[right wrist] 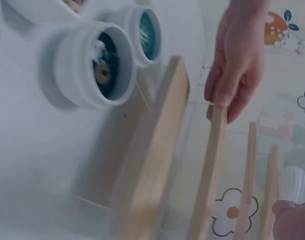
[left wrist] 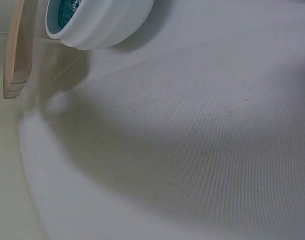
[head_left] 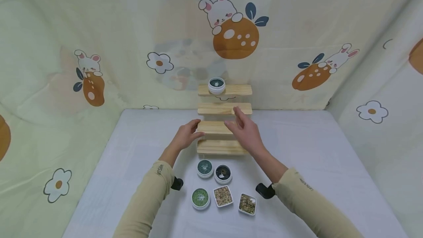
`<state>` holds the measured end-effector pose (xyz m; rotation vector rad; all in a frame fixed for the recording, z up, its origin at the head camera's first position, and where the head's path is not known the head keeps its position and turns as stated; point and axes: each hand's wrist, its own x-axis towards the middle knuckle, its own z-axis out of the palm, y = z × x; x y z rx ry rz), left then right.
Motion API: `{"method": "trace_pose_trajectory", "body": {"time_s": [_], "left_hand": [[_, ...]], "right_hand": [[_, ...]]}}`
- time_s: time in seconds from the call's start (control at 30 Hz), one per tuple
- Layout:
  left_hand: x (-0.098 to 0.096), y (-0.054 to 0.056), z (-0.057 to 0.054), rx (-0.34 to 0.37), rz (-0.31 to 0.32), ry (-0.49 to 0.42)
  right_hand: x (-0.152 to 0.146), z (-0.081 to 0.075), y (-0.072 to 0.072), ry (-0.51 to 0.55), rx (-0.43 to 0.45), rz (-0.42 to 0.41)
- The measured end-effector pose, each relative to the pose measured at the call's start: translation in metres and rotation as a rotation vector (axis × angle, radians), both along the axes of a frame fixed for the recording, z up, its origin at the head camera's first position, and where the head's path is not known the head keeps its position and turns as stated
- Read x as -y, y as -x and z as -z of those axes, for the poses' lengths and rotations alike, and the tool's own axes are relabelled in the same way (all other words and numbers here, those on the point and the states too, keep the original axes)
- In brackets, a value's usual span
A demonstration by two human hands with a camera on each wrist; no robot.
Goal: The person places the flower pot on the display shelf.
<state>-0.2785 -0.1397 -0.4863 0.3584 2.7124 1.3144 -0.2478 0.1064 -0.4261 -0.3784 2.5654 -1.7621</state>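
Note:
A small wooden tiered shelf has several pale boards one above another. At its left side my left hand grips the end of a board, with thumb and fingers around it in the right wrist view. My right hand is over the right part of the shelf, its fingers extended and nothing in its grasp. On the top board stands a white round jar with dark teal contents. The left wrist view shows a white jar of teal bits beside the end of a board.
In front of the shelf stand a teal-filled jar, a dark-filled jar and a green-filled jar. Two square white dishes, one of tan bits and one of brownish bits, sit nearby. A patterned cloth hangs behind the white table.

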Motion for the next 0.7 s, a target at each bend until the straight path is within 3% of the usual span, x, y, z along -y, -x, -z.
{"method": "trace_pose_trajectory", "body": {"time_s": [0.2,0.4,0.7], "left_hand": [[0.003,0.001,0.002,-0.002,-0.005,-0.003],[0.000,0.001,0.002,0.002,-0.013,0.018],[0.000,0.000,0.000,0.006,-0.013,0.022]], "right_hand": [[-0.013,0.022,-0.033,-0.034,-0.113,-0.059],[-0.027,0.041,-0.063,-0.140,-0.228,-0.063],[-0.043,0.067,-0.093,-0.182,-0.221,-0.032]]}}
